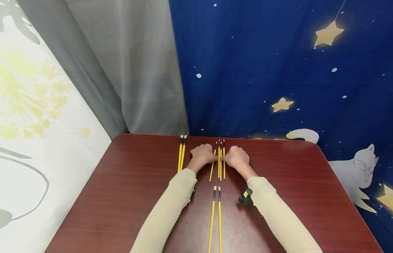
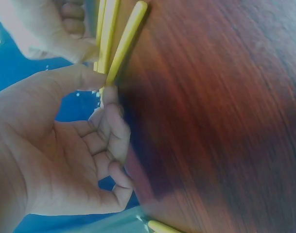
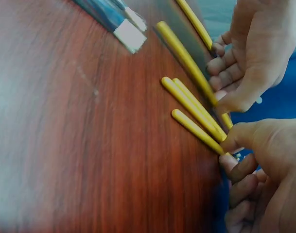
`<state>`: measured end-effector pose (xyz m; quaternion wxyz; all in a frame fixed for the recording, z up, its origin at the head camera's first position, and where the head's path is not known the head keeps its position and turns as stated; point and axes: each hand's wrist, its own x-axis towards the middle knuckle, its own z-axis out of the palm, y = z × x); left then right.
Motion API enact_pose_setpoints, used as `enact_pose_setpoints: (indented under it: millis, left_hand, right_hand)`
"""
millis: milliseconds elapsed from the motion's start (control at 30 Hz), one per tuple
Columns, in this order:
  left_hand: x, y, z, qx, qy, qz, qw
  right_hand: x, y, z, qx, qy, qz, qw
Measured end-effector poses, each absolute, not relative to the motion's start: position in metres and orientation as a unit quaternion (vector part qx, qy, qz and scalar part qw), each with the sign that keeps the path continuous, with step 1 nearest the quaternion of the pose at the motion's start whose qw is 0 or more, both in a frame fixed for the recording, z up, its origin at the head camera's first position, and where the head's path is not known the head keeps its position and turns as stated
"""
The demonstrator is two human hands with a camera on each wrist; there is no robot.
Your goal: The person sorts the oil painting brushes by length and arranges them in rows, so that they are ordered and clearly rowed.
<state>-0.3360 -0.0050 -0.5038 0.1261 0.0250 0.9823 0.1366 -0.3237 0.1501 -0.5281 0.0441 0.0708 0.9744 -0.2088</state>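
Several thin paintbrushes with yellow handles lie near the far edge of the table, between the two hands. My left hand [image 1: 203, 153] pinches the leftmost paintbrush [image 2: 126, 43] of this group between thumb and index finger; its handle end slants toward me. My right hand [image 1: 236, 157] pinches the rightmost paintbrush [image 3: 196, 131] with thumb and fingertip. Two middle paintbrushes [image 1: 219, 168] lie close together between the hands, bristles pointing away from me. Their bristle ends are hidden in both wrist views.
Two larger yellow paintbrushes [image 1: 182, 154] lie side by side left of my left hand. Two more brushes [image 1: 220, 218] lie between my forearms, bristles pointing away. The dark red wooden table [image 1: 120, 211] ends at a grey curtain [image 1: 145, 70] and a blue curtain [image 1: 247, 70].
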Motion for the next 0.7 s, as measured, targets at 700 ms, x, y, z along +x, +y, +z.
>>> enact_pose_setpoints:
  millis: [700]
  left_hand:
    - [-0.363, 0.026, -0.51, 0.024, 0.96, 0.252, 0.12]
  right_hand:
    - [-0.323, 0.186, -0.517, 0.059, 0.97, -0.236, 0.031]
